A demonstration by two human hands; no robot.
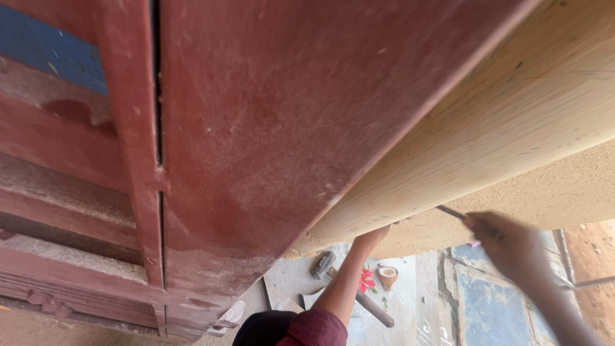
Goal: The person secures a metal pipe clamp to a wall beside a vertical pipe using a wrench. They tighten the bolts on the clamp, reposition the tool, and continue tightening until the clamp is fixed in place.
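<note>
A large door (269, 128), painted dull red and dusty, fills most of the head view, tilted steeply so that its panelled face runs from the upper right down to the lower left. Its bare, pale wooden edge (500, 122) faces right, a broad unpainted band marked with fine scratches and a few pencil lines. Framed panels (64, 192) and a narrow dark gap beside a rail show on the left part of the door, with a patch of blue (51, 54) at the top left.

The right hand (506, 243), blurred, is closed around a thin metal tool (450, 211) whose tip touches the lower border of the pale edge. What kind of tool it is cannot be told. The left hand (371, 236) reaches up from a maroon sleeve (314, 328) and presses against the underside of the door near the corner where red paint meets bare wood; its fingers are hidden behind the wood, so their grip cannot be told.

Below, on the concrete floor (295, 275), lie a hammer (322, 263), a long dark rod (368, 304) running slantwise, a red flower (366, 280) and a half coconut shell (387, 277), all close together under the left arm. A sandy plastered wall (576, 186) stands behind the right hand, and reddish earth (592, 256) shows at the far right.
</note>
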